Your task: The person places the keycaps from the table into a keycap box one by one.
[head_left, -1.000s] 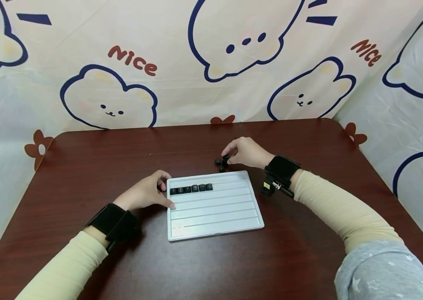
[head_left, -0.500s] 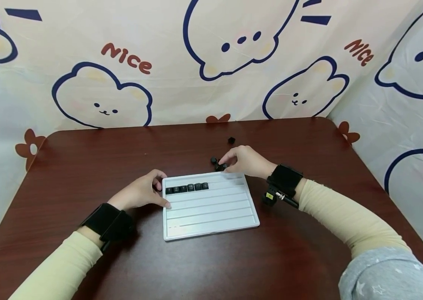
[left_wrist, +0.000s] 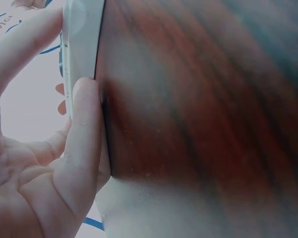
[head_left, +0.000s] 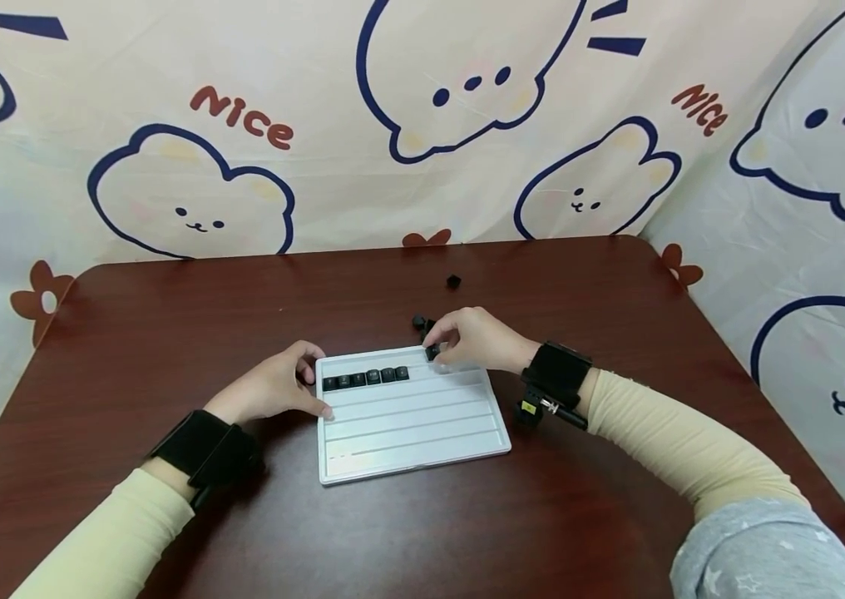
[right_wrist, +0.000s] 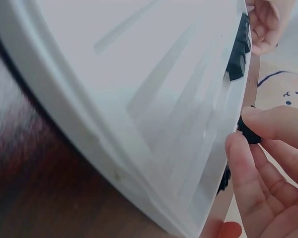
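A white ridged tray (head_left: 411,441) lies on the table, its top groove holding a row of several black keycaps (head_left: 366,378) at the left. My left hand (head_left: 269,384) grips the tray's left edge, thumb over the rim; the left wrist view shows its fingers along the tray's side (left_wrist: 84,44). Between thumb and fingertips, my right hand (head_left: 484,339) pinches a black keycap (right_wrist: 251,134) just above the tray's far rim. In the right wrist view the held keycap is partly covered by the fingers.
Loose black keycaps (head_left: 419,322) lie behind the tray, partly hidden by the right hand. A single keycap (head_left: 454,282) sits farther back on the brown table (head_left: 258,291). A patterned white cloth (head_left: 348,200) hangs behind the table.
My right hand has moved from the loose keycaps toward the tray's far rim, carrying a keycap. One keycap now lies apart, farther back. The left hand still holds the tray.
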